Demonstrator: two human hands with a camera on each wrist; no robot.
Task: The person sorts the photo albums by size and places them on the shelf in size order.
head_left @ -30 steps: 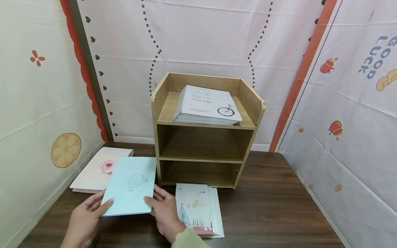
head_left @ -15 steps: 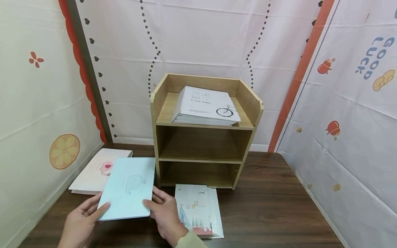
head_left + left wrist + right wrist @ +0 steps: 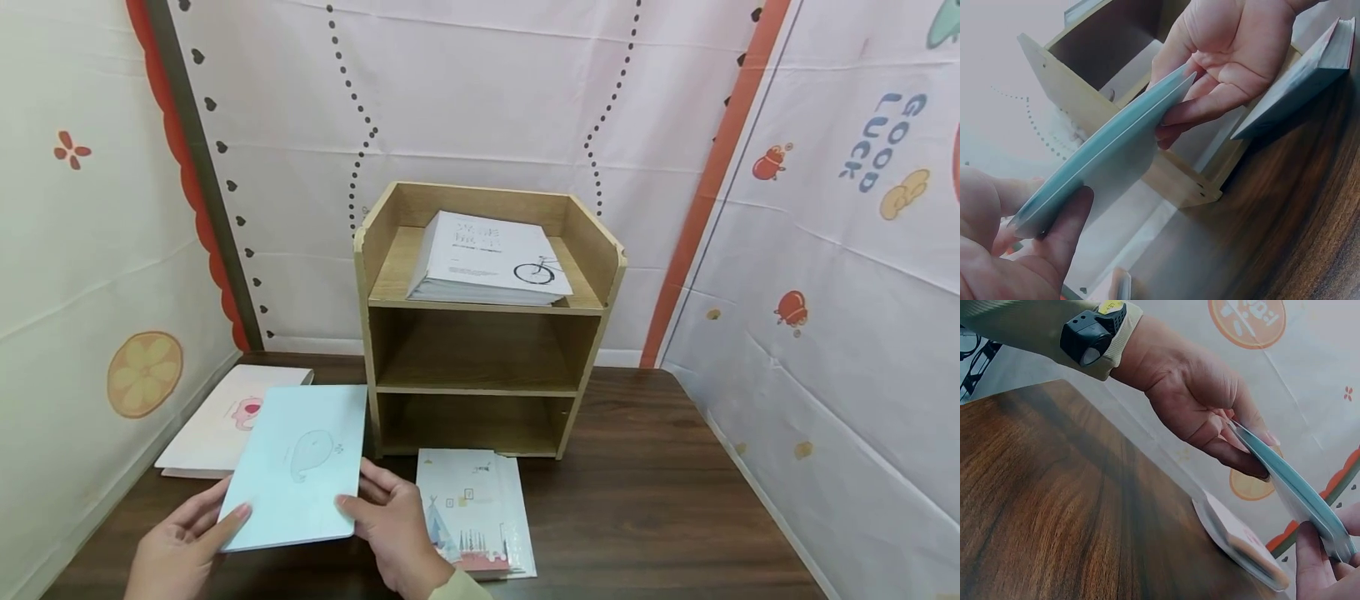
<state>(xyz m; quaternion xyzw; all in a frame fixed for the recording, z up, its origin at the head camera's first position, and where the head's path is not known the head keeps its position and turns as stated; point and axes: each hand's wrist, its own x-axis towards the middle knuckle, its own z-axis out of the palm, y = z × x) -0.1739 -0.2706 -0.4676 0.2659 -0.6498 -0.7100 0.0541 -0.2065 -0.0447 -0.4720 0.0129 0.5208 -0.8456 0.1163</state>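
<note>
A light blue notebook (image 3: 296, 467) with a whale drawing is held up off the table in both hands. My left hand (image 3: 180, 537) pinches its lower left corner, thumb on the cover and fingers beneath. At the right edge, my right hand (image 3: 397, 521) grips it in the same manner. Seen edge-on in the left wrist view, the blue notebook (image 3: 1110, 147) looks thin, its covers slightly parted. Behind it on the table lies a pale pink notebook (image 3: 217, 421) with an elephant drawing, partly covered from the head view. A book with a tent picture (image 3: 461, 508) lies right of my right hand.
A wooden three-level shelf (image 3: 480, 390) stands at the table's back. On its top lies a thick white book (image 3: 491, 258) with a bicycle drawing. Printed cloth walls (image 3: 480, 100) enclose the back and sides. Dark wooden table (image 3: 645, 492) extends to the right.
Both hands, with the blue notebook between them, have shifted slightly left and down in the head view. The whole scene has also drifted a little left, so the head has turned slightly.
</note>
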